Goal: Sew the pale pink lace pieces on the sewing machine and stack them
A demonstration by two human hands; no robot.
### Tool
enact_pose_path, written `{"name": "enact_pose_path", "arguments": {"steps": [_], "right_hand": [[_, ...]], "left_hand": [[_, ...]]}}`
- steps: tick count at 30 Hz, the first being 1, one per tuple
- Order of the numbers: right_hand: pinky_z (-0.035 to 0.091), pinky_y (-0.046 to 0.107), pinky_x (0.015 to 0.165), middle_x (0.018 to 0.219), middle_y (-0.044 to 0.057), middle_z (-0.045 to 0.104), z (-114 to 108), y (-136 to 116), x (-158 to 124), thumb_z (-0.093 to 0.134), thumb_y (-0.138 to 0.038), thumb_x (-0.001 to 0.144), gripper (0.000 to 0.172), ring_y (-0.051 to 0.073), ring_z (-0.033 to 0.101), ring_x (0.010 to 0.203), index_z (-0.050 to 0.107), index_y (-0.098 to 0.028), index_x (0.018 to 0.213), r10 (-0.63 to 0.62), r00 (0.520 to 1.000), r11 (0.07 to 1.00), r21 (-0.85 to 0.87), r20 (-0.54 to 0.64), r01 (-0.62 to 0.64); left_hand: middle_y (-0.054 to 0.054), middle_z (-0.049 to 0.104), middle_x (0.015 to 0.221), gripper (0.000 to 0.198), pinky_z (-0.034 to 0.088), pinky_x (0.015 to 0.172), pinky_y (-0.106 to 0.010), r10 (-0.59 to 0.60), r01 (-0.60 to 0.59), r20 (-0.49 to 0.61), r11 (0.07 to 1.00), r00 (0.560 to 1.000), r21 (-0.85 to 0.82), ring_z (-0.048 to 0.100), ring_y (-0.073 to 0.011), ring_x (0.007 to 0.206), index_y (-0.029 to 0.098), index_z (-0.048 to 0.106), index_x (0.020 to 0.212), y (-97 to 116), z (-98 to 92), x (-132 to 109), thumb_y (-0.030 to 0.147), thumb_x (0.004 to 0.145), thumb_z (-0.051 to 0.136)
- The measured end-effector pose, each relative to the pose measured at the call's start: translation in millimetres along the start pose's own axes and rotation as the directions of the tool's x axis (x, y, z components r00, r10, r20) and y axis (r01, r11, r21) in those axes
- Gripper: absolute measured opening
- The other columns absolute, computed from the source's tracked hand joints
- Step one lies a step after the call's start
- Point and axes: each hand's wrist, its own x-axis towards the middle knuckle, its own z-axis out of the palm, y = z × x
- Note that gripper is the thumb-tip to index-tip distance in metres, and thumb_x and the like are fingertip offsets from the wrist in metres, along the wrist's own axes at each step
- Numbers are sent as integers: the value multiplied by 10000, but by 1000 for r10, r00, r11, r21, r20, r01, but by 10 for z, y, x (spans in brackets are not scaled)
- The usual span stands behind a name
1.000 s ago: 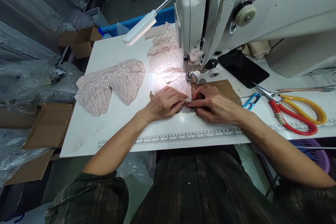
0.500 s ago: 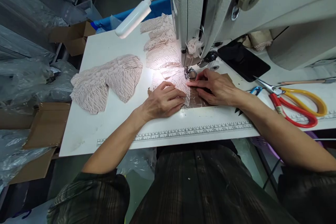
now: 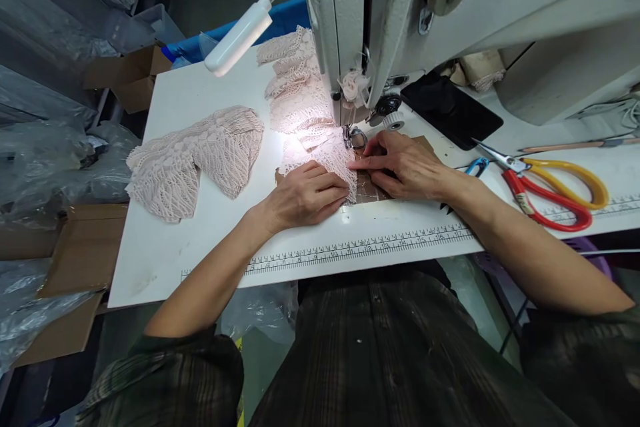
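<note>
My left hand (image 3: 304,195) lies flat on a strip of pale pink lace (image 3: 327,159) and presses it to the white table (image 3: 200,247). My right hand (image 3: 403,165) rests beside it on the lace edge and a brown cardboard piece (image 3: 373,192), fingertips pointing at the presser foot (image 3: 353,137) of the white sewing machine (image 3: 450,13). The lace runs under the foot and piles up behind the machine (image 3: 295,80). Neither hand grips anything; both press down with fingers close together.
A folded pink lace piece (image 3: 195,157) lies at the left of the table. Red and yellow scissors (image 3: 550,190) and blue thread snips (image 3: 477,165) lie at the right. A gooseneck lamp (image 3: 235,43) lights the needle area. A printed ruler (image 3: 360,247) runs along the front edge. Cardboard boxes (image 3: 125,77) and plastic bags stand to the left.
Both hands have slid the lace forward from the front of the cardboard to the presser foot. My head has leaned closer to the machine.
</note>
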Motion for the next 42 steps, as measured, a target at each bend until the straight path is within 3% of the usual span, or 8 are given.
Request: {"name": "enact_pose_path", "arguments": {"steps": [8, 13, 24, 34, 38, 42], "right_hand": [[449, 409, 850, 1109, 115, 638, -31, -33, -34, 527, -222, 920, 363, 264, 559, 1025, 792, -291, 1159, -54, 999, 995, -83, -11, 53], [455, 401, 850, 1113, 120, 641, -55, -56, -45, 543, -219, 929, 353, 264, 562, 1020, 786, -282, 1176, -74, 997, 990, -123, -1, 73], [491, 427, 878, 1141, 149, 649, -99, -126, -17, 522, -203, 955, 365, 270, 577, 1015, 763, -233, 1228, -4, 998, 980, -196, 69, 17], [441, 373, 699, 1021, 141, 665, -16, -94, 53, 430, -352, 1012, 417, 269, 588, 869, 718, -261, 1299, 48, 998, 936, -350, 30, -35], [435, 369, 679, 994, 131, 651, -28, -89, 25, 437, -378, 1000, 433, 254, 573, 816, 696, -254, 1324, 94, 996, 956, -280, 9, -87], [486, 358, 689, 930, 103, 617, -93, -75, -17, 451, -311, 971, 411, 205, 567, 742, 687, -187, 1285, 238, 967, 970, -30, -91, -242]], "left_hand": [[-16, 773, 923, 226, 478, 806, -334, 70, -56, 126, 992, 990, -111, 669, -141, 782, 225, 748, 877, -137, -156, 144, 184, 956, 541], [-17, 773, 932, 235, 460, 770, -329, 62, -57, 56, 995, 997, -86, 645, -131, 752, 214, 754, 884, -120, -86, 94, 172, 969, 539], [-18, 772, 1007, 192, 487, 762, -318, 11, -10, 31, 1000, 999, -25, 657, -132, 787, 204, 736, 917, -109, -36, 49, 181, 984, 557], [-16, 777, 1018, 115, 526, 708, -299, -55, 65, -132, 995, 990, 72, 663, -137, 766, 173, 711, 935, -79, 98, 23, 176, 977, 604], [-29, 778, 1022, 116, 509, 715, -316, -81, 93, -167, 993, 983, 68, 668, -142, 791, 174, 697, 948, -109, 160, 33, 194, 995, 593], [-23, 777, 993, 110, 508, 786, -353, -62, 81, -225, 994, 972, 75, 650, -136, 764, 178, 682, 933, -130, 181, 60, 205, 999, 599]]}}
